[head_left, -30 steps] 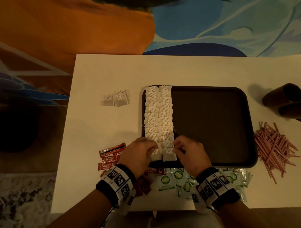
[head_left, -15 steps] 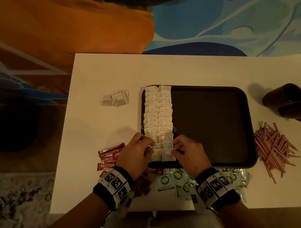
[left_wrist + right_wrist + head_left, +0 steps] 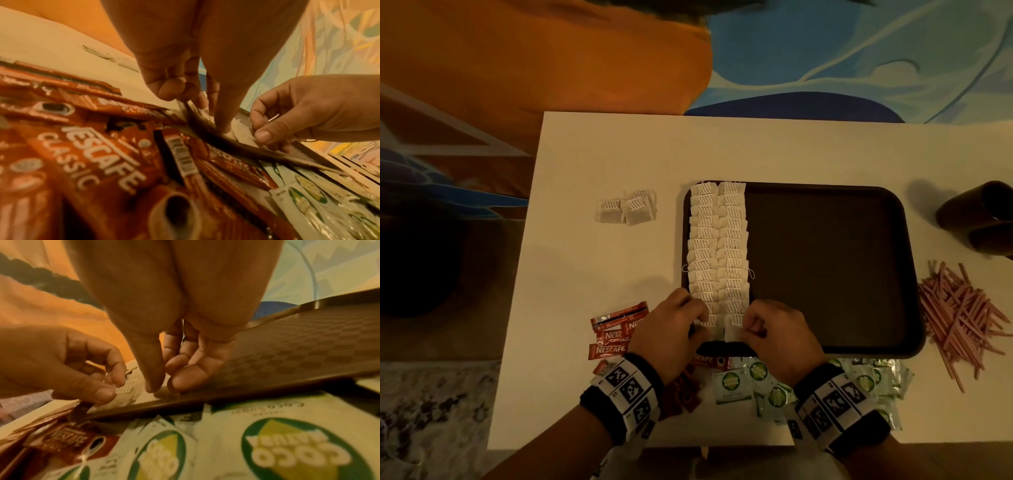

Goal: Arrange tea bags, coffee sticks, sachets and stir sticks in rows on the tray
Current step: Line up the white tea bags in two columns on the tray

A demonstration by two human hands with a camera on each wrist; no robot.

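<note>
A: Teabags fill two rows at the tray's left; my left hand pinches one row's nearest bag.
B: Right hand?
A: Pinching its neighbour. I'd overlap both evenly, edges flush.

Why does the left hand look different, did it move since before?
Yes, a little. The left hand has crept up along the tray's left edge, away from the near rim, fingers still on the tea bags.
</note>
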